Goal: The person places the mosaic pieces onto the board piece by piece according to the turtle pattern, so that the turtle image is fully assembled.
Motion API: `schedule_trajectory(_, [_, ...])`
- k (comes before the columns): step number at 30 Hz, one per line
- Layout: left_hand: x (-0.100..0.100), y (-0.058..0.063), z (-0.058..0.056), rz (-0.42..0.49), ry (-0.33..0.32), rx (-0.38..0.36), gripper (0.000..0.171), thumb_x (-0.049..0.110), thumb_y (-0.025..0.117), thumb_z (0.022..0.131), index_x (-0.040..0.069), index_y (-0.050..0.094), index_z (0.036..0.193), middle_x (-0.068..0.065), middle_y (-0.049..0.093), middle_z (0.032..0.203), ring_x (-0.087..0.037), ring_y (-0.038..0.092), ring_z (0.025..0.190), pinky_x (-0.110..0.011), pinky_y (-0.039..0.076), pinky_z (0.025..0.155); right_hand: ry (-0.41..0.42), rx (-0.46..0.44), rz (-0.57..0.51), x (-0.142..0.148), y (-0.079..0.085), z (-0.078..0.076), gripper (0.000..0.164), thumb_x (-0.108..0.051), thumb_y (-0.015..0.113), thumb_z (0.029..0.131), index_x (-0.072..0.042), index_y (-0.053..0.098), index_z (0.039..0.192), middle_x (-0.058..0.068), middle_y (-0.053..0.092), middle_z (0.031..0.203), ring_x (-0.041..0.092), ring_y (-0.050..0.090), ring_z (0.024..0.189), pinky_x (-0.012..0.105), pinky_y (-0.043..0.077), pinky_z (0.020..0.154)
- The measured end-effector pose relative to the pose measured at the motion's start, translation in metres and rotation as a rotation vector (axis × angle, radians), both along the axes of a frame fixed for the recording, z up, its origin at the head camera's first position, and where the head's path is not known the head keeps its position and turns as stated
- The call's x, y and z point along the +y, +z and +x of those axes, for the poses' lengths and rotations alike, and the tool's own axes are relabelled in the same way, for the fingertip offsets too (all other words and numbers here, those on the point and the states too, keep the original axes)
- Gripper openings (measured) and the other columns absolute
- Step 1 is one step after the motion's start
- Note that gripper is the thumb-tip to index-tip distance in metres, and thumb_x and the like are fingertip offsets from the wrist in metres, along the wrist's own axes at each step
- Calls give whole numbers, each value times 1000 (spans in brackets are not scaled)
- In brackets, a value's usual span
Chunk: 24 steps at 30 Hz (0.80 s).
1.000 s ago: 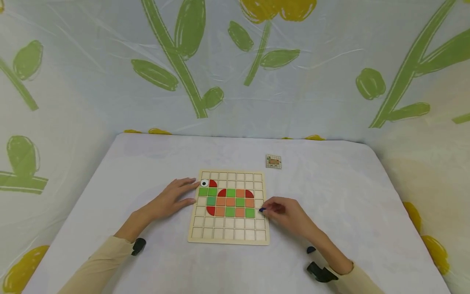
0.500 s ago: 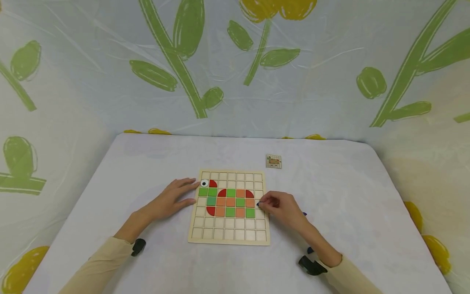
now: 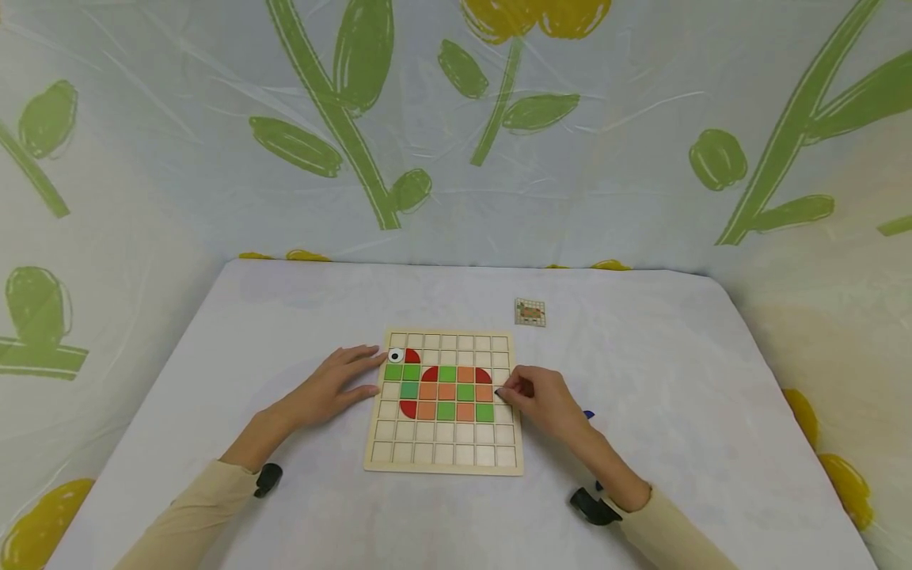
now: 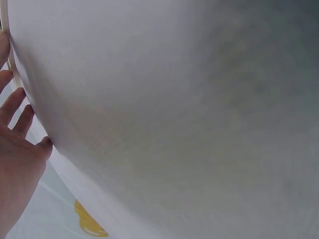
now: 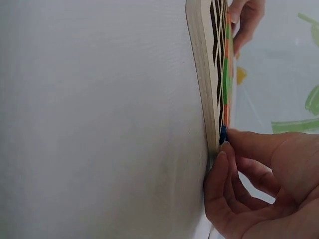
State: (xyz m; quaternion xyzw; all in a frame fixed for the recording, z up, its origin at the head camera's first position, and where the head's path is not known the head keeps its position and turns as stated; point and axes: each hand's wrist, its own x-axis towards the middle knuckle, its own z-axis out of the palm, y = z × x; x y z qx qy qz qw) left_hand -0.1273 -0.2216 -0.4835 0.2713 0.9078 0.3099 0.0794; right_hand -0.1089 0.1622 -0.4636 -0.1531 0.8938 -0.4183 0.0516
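Note:
A square wooden grid board (image 3: 445, 463) lies on the white table, with green, orange and red tiles and a white eye tile (image 3: 395, 355) set in its cells. My left hand (image 3: 324, 392) rests at the board's left edge, fingers spread and nearly straight. Over the board's right edge, my right hand (image 3: 545, 400) pinches a small dark blue tile (image 5: 223, 134) between thumb and fingers. That tile is at the right column, beside the orange tile at the row's end; the fingers hide most of it. In the right wrist view it sits close to the board's surface.
A small picture card (image 3: 530, 312) lies behind the board to the right. One blue piece (image 3: 588, 414) lies on the table beside my right forearm, and another dark piece (image 3: 598, 485) is partly hidden by the wrist. Patterned cloth (image 3: 456, 198) surrounds the table.
My right hand has moved up and slightly left along the board's right edge with the blue tile. A blue piece has come into view beside the forearm. The left hand stays put.

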Motion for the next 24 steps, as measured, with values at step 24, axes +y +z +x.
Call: schedule_trajectory(24, [1, 1, 3, -1, 2, 44, 58, 24, 70, 100, 6, 51, 152, -21, 44, 156, -43, 36, 144, -64, 29, 116, -60, 32, 39, 20, -3, 11, 5, -6, 75, 94, -5, 71, 96, -2, 66, 85, 14, 60, 79, 26, 55, 73])
